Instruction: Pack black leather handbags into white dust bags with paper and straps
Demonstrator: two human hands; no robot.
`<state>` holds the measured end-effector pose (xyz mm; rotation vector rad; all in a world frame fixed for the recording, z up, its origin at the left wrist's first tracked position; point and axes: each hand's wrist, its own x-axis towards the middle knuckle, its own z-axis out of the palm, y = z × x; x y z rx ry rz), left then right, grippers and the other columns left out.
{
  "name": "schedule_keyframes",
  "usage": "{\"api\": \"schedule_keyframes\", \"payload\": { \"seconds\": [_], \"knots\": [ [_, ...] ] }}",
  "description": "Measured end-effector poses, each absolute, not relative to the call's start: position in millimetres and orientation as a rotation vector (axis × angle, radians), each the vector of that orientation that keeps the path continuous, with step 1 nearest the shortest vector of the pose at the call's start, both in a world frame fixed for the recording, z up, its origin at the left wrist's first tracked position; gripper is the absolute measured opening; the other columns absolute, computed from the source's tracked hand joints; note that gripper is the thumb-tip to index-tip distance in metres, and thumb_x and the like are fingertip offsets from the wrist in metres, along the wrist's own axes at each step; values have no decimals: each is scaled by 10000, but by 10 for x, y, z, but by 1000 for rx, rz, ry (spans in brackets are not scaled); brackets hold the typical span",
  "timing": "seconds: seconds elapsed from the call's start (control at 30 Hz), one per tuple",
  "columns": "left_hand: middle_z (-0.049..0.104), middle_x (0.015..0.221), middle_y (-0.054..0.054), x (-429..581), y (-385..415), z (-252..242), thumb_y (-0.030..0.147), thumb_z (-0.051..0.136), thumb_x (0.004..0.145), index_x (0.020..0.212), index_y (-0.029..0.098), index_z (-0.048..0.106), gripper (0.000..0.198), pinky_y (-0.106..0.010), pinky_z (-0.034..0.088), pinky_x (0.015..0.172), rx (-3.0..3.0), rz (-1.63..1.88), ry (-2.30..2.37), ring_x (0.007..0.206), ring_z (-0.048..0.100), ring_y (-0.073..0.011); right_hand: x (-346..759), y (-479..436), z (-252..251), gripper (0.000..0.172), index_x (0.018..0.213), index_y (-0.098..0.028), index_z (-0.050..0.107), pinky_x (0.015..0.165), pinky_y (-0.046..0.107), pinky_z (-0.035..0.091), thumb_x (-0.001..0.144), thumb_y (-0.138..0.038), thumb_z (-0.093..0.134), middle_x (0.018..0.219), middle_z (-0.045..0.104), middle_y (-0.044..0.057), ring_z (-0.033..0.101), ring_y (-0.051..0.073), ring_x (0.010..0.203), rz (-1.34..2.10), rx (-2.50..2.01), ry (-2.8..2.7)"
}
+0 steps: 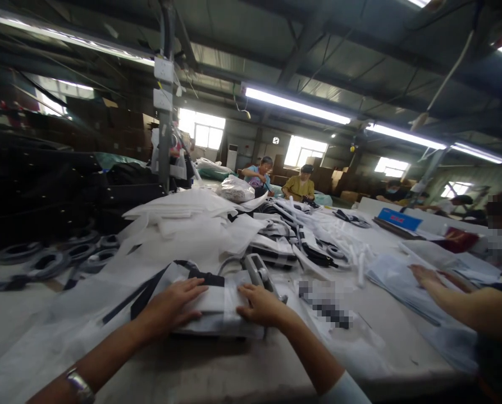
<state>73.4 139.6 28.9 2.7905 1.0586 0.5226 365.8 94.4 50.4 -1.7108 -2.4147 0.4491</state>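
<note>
1. Long pale grey worktable (pixel 217 370), running from near edge far into the hall; near edge bare in front of the arms, open room there and on the left, where a limp sheet of clear plastic film (pixel 44 331) lies.
2. Heap of white fabric dust bags (pixel 192 221) mid-table, just beyond the hands; black luggage shells (pixel 44 185) stacked along the left edge, grey wheel parts (pixel 44 261) at their foot.
3. Folded white bag with black trim (pixel 217 306), flat on the table between both hands, long axis left to right, black strap (pixel 150 289) trailing off toward the left; grey moulded handle (pixel 257 272) touching its far edge, pointing away up the table.
4. Left hand (pixel 173 306) palm down, fingers spread flat on the bag's left half, pressing, nothing clasped.
5. Right hand (pixel 261 306) likewise flat on the right half, fingers loosely curled over the edge, no grip closed.
6. Co-worker's hand (pixel 423 275) at right, resting on a stack of pale blue sheets (pixel 402 280), well apart from the bag.
</note>
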Motion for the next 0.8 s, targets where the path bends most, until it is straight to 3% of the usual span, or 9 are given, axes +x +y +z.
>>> {"api": "schedule_keyframes", "payload": {
  "seconds": [0.13,0.2,0.3,0.43,0.63,0.7,0.8],
  "knots": [
    [456,1548,-102,796,1515,270,652,785,704,1482,399,432,890,-626,340,1135,2780,333,835,1399,440,-395,3726,955,588,946,1504,-143,447,1137,385,395,722,-517,825,1510,488,159,498,329,1353,592,-1682,-2427],
    [370,1592,-113,797,1505,163,685,756,716,1498,424,388,903,-688,309,1121,2797,285,781,1430,367,-434,3722,928,602,1032,1497,-159,459,1132,402,400,638,-547,879,1488,512,149,507,345,1331,609,-1676,-2396],
    [336,1609,-87,768,1442,-42,626,714,805,1513,450,340,820,-674,363,1099,2892,391,808,1428,380,-425,3669,860,594,982,1435,-190,537,1083,439,446,604,-572,893,1412,571,135,547,353,1260,575,-1689,-2343],
    [385,1588,-69,732,1376,-193,595,680,851,1552,384,284,832,-525,461,1078,3088,592,771,1366,501,-351,3564,733,548,818,1332,-230,612,1004,428,505,620,-499,913,1306,633,95,594,327,1166,428,-1765,-2276],
    [537,1484,-53,769,1384,-181,618,590,896,1509,315,422,704,-370,530,976,3393,795,661,1251,622,-273,3483,544,417,425,1109,-296,687,930,404,549,733,-369,872,1184,703,14,649,273,1040,220,-1746,-2272],
    [585,1441,-34,776,1382,-155,604,584,902,1482,322,466,656,-359,539,955,3415,835,625,1225,641,-264,3496,519,387,449,1154,-289,677,973,426,540,751,-373,855,1301,666,36,629,295,1132,191,-1736,-2278],
    [613,1412,-25,770,1365,-112,602,574,905,1456,324,503,621,-364,549,938,3409,847,609,1206,654,-264,3530,534,350,732,1374,-196,577,1079,472,485,733,-406,860,1526,477,127,492,355,1350,187,-1746,-2319]
  ]
}}
